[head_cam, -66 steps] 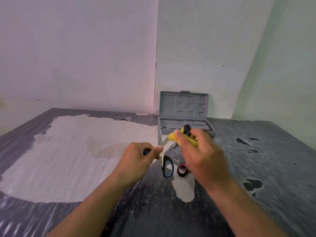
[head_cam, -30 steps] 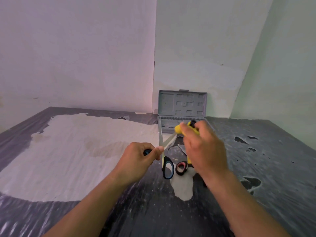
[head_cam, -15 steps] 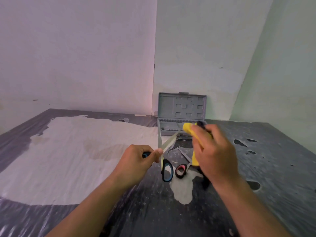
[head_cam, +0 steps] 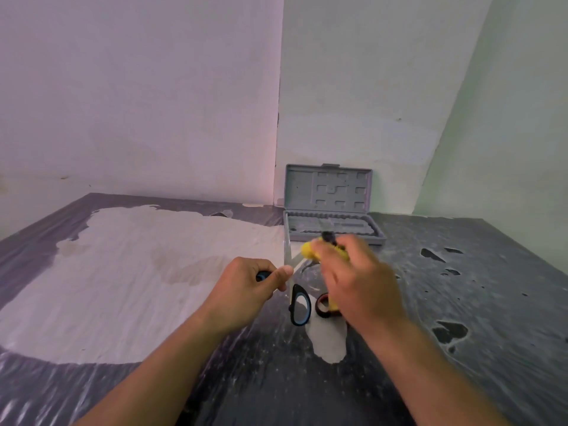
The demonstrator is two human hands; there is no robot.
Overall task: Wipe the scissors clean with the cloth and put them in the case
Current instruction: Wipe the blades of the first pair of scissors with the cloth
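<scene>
The big dark table [head_cam: 461, 302] has a pale worn patch on the left. At the back, by the wall, the grey case [head_cam: 333, 229] stands open with its lid up. It is straight ahead of the hands, past the blade tips. The left hand [head_cam: 242, 290] grips one handle of the blue scissors [head_cam: 292, 284]. The blades are spread, and one points up and away toward the case. The right hand [head_cam: 356, 281] is nearer the case and squeezes a yellow cloth [head_cam: 310, 250] on the other blade. Red scissors [head_cam: 322, 305] lie on the table under the hands.
</scene>
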